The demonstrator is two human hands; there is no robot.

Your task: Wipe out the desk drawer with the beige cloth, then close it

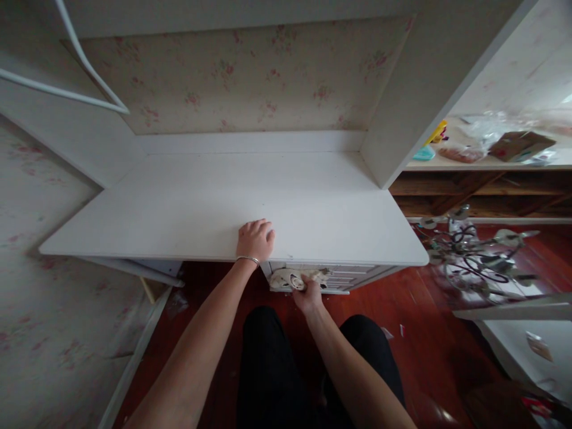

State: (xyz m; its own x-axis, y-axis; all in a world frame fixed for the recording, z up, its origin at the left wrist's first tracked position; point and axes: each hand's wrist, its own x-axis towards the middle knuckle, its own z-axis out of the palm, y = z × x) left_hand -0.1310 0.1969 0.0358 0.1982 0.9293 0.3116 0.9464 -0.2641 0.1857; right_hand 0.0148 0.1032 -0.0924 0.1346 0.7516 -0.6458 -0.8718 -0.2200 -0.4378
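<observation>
My left hand rests on the front edge of the white desktop, palm down with its fingers laid over the surface. A bracelet circles that wrist. Lower and to the right, my right hand is closed on an off-white rag-like thing with dark spots; its exact kind is hard to make out. This bundle lies against the top of the white drawer unit under the desktop. My right fingertips are partly hidden by the bundle and the hand itself.
White side panels and a floral back panel enclose the desk. A white cable hangs at upper left. On the red floor at right lies a metal chandelier. Beyond it, a shelf bears plastic bags and a brown box.
</observation>
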